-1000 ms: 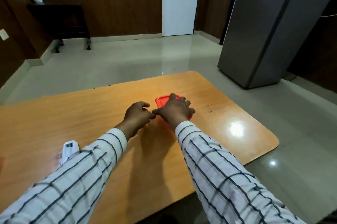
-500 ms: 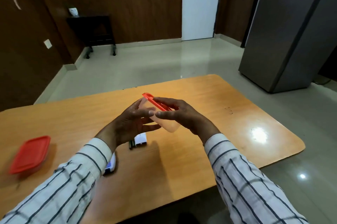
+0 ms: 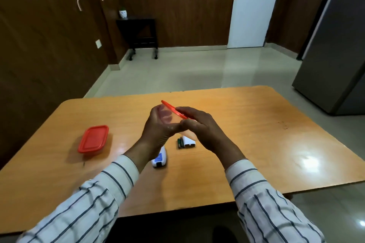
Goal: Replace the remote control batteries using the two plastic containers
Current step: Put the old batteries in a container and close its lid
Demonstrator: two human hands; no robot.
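Note:
Above the middle of the wooden table I hold a clear plastic container with a red lid, tilted. My left hand cups its body from the left; my right hand grips the lid side. A second container with a red lid stands closed on the table at the left. The white remote lies under my left wrist, partly hidden. Two dark batteries and the white battery cover lie beside it, below my right hand.
A grey fridge stands right of the table. A dark side table and a white door are at the far wall. The table's near edge runs under my forearms.
My hands lifted the container off the table and now hold it tilted in the air. The view swung left, bringing the second container, remote and batteries into sight.

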